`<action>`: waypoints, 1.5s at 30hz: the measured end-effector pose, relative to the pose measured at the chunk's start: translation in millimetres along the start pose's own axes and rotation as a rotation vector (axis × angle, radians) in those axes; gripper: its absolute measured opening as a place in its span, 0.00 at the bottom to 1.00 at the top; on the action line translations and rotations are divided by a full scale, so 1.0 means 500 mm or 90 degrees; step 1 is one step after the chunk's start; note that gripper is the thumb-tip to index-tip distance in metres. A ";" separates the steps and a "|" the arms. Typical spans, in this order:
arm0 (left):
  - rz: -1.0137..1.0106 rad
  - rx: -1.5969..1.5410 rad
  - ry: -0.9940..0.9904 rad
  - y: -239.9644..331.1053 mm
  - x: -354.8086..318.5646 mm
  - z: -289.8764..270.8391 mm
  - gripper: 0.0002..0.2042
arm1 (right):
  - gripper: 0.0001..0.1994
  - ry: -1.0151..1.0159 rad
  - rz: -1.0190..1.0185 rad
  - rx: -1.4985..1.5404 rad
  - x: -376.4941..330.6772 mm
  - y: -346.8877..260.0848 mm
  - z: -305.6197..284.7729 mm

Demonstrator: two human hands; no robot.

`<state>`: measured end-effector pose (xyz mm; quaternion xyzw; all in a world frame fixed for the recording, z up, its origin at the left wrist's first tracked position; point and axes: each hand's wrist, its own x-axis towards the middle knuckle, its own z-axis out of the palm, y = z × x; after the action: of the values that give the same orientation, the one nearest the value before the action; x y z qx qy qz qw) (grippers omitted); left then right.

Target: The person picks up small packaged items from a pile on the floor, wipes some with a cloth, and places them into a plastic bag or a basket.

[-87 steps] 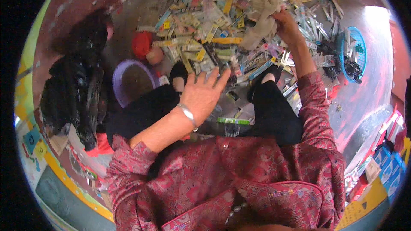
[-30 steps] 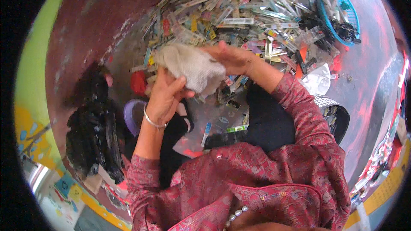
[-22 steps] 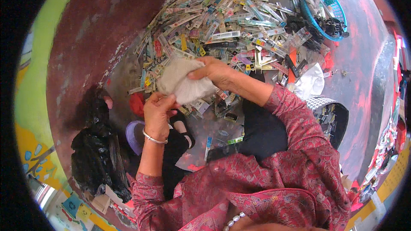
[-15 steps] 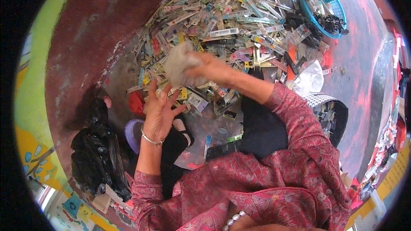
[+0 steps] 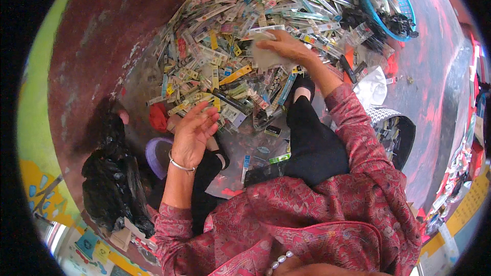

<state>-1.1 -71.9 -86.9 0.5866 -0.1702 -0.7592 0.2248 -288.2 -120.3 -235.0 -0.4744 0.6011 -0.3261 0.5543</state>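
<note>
A greyish-white cloth [image 5: 267,55] hangs from my right hand [image 5: 290,48], which grips it over a heap of slim see-through packets [image 5: 235,66] with coloured labels. My left hand [image 5: 197,129] is raised at the heap's near edge, palm turned inward. Its fingers are loosely bent and apart, with nothing in them. Just in front of it a dark, narrow stick-like piece [image 5: 231,100] and an orange-yellow strip [image 5: 236,74] lie among the packets. Behind the left hand sits a red bag-like thing [image 5: 158,117].
A blue basket [image 5: 400,1] with black plastic in it stands at the far right. Near my right leg are a white plastic bag [image 5: 372,87] and a dark round container [image 5: 406,140] holding small pieces. A black plastic bag [image 5: 110,179] lies at left, beside a purple ring-shaped rim [image 5: 155,158].
My right hand has moved away from my left hand, to the right and farther out, carrying the cloth. My left hand has lowered slightly and its fingers have bent.
</note>
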 end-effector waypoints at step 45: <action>0.110 0.047 -0.125 -0.027 0.022 0.044 0.27 | 0.15 -0.681 0.249 0.564 -0.154 -0.126 0.214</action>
<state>-26.8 -66.8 -97.1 0.5007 -0.2693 -0.7837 0.2502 -175.7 -55.3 -168.3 -0.1834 0.1331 -0.1570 0.9612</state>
